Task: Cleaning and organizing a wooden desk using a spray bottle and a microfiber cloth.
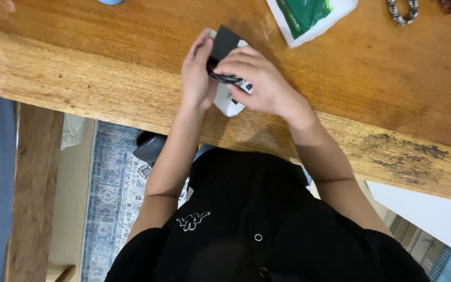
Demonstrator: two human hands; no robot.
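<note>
Your left hand point(197, 73) and right hand point(254, 78) meet over the wooden surface point(105, 57), fingers clamped together on a small white box point(229, 102) with a black flap point(224, 42) and a striped cord point(226, 78).

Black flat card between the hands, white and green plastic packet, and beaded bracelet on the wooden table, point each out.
black flat card point(225, 42), head view, upper face.
white and green plastic packet point(309, 15), head view, green middle.
beaded bracelet point(400, 13), head view, lower curve.
</note>
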